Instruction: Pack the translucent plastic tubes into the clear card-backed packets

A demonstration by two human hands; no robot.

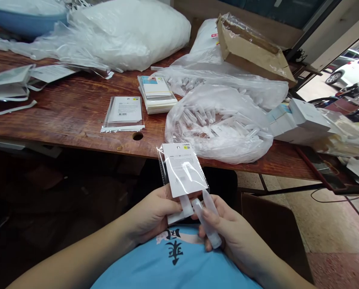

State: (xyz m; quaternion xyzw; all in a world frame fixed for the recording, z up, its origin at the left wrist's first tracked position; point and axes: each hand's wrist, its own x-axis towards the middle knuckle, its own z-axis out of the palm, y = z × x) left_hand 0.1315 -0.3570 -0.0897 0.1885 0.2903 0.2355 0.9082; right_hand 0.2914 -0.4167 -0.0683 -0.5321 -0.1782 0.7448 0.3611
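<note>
My left hand (157,210) is closed on a clear plastic sleeve with a white printed card (184,170) inside, held over my lap in front of the table edge. Under its thumb, a translucent tube (186,206) lies at the sleeve's lower end; how far it reaches inside is unclear. Between the fingers of my right hand (230,228) are two more frosted plastic tubes (206,224), tilted towards the sleeve. Just beyond my hands, an open plastic bag (227,150) on the table contains several similar tubes.
The wooden table (68,108) bears a stack of sleeved cards (125,110) and a thicker stack (158,96). Behind them are a large white bag (137,32), a cardboard box (254,56) and a blue basin (25,22). White boxes (309,114) stand at right.
</note>
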